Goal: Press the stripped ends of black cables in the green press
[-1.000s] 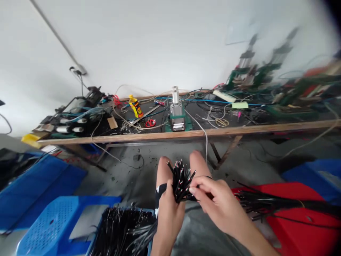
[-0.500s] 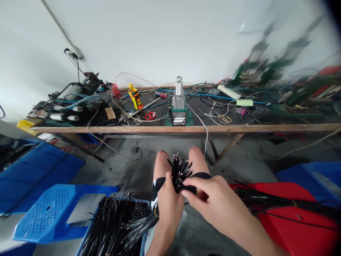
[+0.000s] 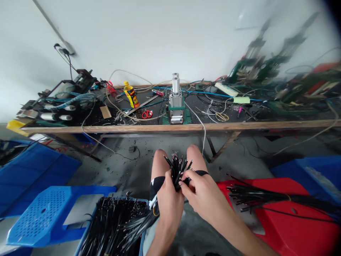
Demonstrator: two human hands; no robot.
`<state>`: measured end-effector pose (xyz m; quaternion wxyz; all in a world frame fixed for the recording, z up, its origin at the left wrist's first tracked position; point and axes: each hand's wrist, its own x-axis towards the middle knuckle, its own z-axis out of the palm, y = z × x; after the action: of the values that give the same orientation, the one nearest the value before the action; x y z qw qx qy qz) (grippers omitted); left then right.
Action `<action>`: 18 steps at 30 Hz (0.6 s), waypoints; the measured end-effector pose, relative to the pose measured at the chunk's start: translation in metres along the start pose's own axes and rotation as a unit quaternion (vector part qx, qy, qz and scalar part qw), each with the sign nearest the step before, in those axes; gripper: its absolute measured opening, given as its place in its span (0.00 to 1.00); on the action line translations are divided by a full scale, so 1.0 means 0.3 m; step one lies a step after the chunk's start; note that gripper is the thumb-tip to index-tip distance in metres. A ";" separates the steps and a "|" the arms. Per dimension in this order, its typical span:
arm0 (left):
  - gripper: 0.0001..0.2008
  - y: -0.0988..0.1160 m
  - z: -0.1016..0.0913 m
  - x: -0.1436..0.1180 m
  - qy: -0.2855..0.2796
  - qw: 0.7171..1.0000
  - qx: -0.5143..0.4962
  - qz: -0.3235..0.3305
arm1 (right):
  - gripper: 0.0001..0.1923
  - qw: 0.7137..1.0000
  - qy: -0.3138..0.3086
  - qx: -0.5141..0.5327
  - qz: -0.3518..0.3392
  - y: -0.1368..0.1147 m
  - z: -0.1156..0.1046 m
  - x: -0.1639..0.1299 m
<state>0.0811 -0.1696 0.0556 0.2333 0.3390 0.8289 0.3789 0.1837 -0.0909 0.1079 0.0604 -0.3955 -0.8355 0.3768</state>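
A bundle of black cables with stripped, pale and reddish tips stands up between my knees. My left hand is wrapped round the bundle just below its tips. From the right, my right hand pinches at the bundle's edge, thumb and forefinger closed on cable ends there. The bundle's tail, held by a yellowish tie, trails down to the left over a crate. Part of the bundle is hidden behind my fingers.
A crate full of black cables stands at my left beside a blue plastic stool. On my right another cable bundle lies across a red stool. Ahead, the workbench bears a small press, a yellow bottle and red scissors.
My right hand has shifted slightly left and up along the cable tips, its fingers drawn closer together. My left hand keeps its hold. The whole view has shifted a little.
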 end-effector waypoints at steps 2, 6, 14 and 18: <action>0.20 -0.003 0.001 0.002 -0.003 1.000 0.005 -0.009 | 0.09 0.999 -0.020 0.021 0.013 -0.004 -0.007 -0.003; 0.25 -0.006 0.001 0.004 -0.009 0.998 0.036 -0.044 | 0.09 0.997 -0.041 0.069 0.000 0.002 -0.011 -0.013; 0.20 -0.015 0.023 0.011 -0.009 0.996 0.076 -0.041 | 0.12 0.988 0.040 0.138 -0.052 0.055 -0.040 -0.022; 0.19 -0.013 0.029 0.013 -0.009 0.996 0.076 -0.035 | 0.12 0.988 0.061 0.126 -0.058 0.053 -0.051 -0.024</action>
<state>0.0828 -0.1646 0.0467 0.2275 0.3295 0.8647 0.3034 0.2045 -0.0805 0.1095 0.1825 -0.3578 -0.7976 0.4499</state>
